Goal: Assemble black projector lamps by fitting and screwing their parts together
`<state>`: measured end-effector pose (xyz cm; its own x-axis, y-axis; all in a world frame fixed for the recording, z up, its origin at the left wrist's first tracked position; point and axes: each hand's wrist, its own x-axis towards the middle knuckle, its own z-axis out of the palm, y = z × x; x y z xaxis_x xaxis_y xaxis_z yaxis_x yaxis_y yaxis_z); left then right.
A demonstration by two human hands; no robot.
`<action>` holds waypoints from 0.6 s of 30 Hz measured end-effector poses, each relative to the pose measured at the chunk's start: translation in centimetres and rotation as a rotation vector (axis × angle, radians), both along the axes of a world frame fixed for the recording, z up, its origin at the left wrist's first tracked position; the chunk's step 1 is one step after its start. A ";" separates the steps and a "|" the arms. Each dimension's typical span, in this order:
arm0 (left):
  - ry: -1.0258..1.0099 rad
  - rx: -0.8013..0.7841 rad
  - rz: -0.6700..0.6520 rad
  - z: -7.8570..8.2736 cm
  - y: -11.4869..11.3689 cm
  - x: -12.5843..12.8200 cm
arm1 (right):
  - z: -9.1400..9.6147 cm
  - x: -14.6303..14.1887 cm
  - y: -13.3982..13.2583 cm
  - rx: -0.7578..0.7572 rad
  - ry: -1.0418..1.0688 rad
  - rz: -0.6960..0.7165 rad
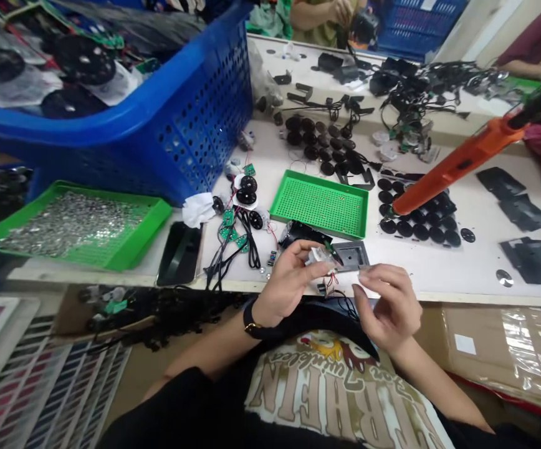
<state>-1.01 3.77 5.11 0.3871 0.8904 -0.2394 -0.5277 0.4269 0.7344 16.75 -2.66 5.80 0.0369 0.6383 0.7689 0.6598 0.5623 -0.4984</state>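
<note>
Over the front edge of the bench, my left hand [290, 277] grips a small clear plastic piece [320, 255] between thumb and fingers. Thin red and dark wires [331, 282] hang below it; the fingers hide part of the piece. Just to the right, my right hand [389, 305] is half curled, thumb and fingers apart, holding nothing that I can see. Behind the clear piece lies a dark grey rectangular housing [357, 254], and beside that a black cylindrical part [303, 233].
A green tray [320, 202] sits behind my hands; another green tray [144, 240] at left holds small metal parts. A large blue basket [196, 118] towers at left. An orange electric screwdriver [457, 165] slants above black discs [421, 232]. Co-workers' arms show across the bench.
</note>
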 end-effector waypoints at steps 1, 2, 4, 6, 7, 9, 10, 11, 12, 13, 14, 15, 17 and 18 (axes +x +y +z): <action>0.021 0.015 0.035 -0.1 -0.1 0.3 | -0.3 -0.6 0.2 0.052 -0.056 -0.006; 0.049 0.040 0.075 -0.3 -0.2 0.5 | -0.6 -1.2 0.5 0.079 -0.100 -0.003; 0.125 0.110 0.169 -0.6 -0.4 0.7 | -1.0 -2.1 1.2 0.095 -0.134 0.016; 0.199 0.166 0.243 -0.9 -0.6 0.8 | -1.5 -2.5 2.0 0.075 -0.110 0.038; 0.221 0.178 0.268 -1.1 -0.6 0.7 | -1.8 -2.6 2.4 0.053 -0.083 0.045; 0.220 0.169 0.300 -1.3 -0.7 0.6 | -2.3 -2.6 3.0 0.001 -0.034 0.043; 0.196 0.145 0.300 -1.3 -0.7 0.5 | -2.5 -2.6 3.2 -0.013 -0.018 0.036; 0.155 0.104 0.279 -1.4 -0.7 0.3 | -2.6 -2.5 3.4 -0.016 -0.007 0.029; 0.099 0.051 0.245 -1.4 -0.6 0.2 | -2.7 -2.5 3.6 -0.010 -0.004 0.022; 0.035 -0.010 0.201 -1.4 -0.6 0.0 | -2.7 -2.4 3.7 -0.002 -0.008 0.020; -0.028 -0.069 0.155 -1.5 -0.5 -0.1 | -2.7 -2.4 3.9 0.002 -0.011 0.023; -0.085 -0.120 0.120 -1.6 -0.4 -0.2 | -2.7 -2.3 4.0 0.001 -0.012 0.029; -0.163 -0.178 0.103 -1.9 -0.3 -0.2 | -2.7 -2.3 4.3 -0.003 -0.006 0.052; -0.181 -0.192 0.108 -2.2 -0.3 -0.1 | -2.8 -2.3 4.3 -0.004 0.000 0.060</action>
